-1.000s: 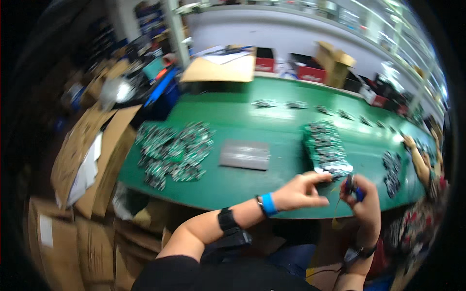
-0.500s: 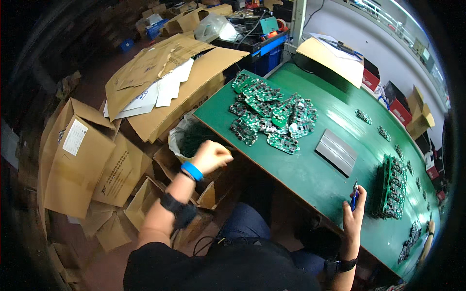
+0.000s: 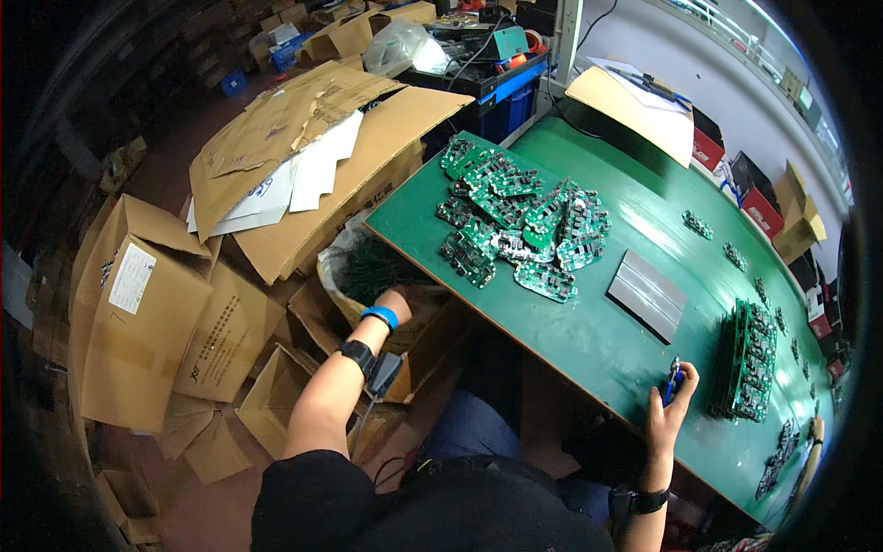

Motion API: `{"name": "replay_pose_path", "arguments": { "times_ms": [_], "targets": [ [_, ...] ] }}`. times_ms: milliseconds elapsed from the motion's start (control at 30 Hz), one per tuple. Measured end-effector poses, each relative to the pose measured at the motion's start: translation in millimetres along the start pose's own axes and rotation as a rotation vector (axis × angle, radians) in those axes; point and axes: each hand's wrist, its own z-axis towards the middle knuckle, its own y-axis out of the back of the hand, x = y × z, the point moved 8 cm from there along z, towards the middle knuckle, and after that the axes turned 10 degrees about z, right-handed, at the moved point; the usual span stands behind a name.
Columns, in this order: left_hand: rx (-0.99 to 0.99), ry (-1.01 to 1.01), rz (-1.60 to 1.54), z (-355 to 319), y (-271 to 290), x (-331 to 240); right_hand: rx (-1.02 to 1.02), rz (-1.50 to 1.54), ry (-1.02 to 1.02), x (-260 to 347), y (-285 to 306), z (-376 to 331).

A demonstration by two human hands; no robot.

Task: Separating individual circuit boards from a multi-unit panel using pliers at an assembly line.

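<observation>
My right hand [image 3: 664, 419] is closed around small blue-handled pliers or cutters [image 3: 673, 379], jaws pointing away from me, at the table's near edge. My left hand [image 3: 396, 304], with a blue band at the wrist, reaches down beside the table edge at the rim of a whitish bag [image 3: 329, 276]. Its fingers are hidden, so whether it holds anything does not show. Dark green strips or scraps [image 3: 377, 262] fill the bag. A heap of green circuit boards [image 3: 529, 221] lies on the green table [image 3: 552, 331], and a stack of boards [image 3: 745, 359] stands right of my right hand.
A grey grooved block [image 3: 647, 294] sits mid-table. Single boards [image 3: 697, 224] form a row along the far side. Open cardboard boxes [image 3: 138, 322] crowd the floor at left. Another person's hand [image 3: 817, 429] rests at the far right table edge.
My left hand has moved down toward the bag's rim, and its fingers have gone out of sight. My right hand still holds the blue-handled tool in nearly the same place.
</observation>
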Motion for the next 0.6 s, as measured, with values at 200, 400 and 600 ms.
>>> {"name": "replay_pose_path", "arguments": {
  "times_ms": [200, 400, 600],
  "targets": [
    [0.306, -0.272, 0.495, -80, 48, -110, -0.013, -0.060, 0.009, -3, 9, -4],
    [0.134, -0.241, -0.346, -98, 207, -161, -0.022, -0.042, -0.021, -3, 11, -6],
    [-0.393, -0.504, -0.068, -60, 238, -193, -0.016, -0.140, 0.081, 4, 8, -4]
  ]
}}
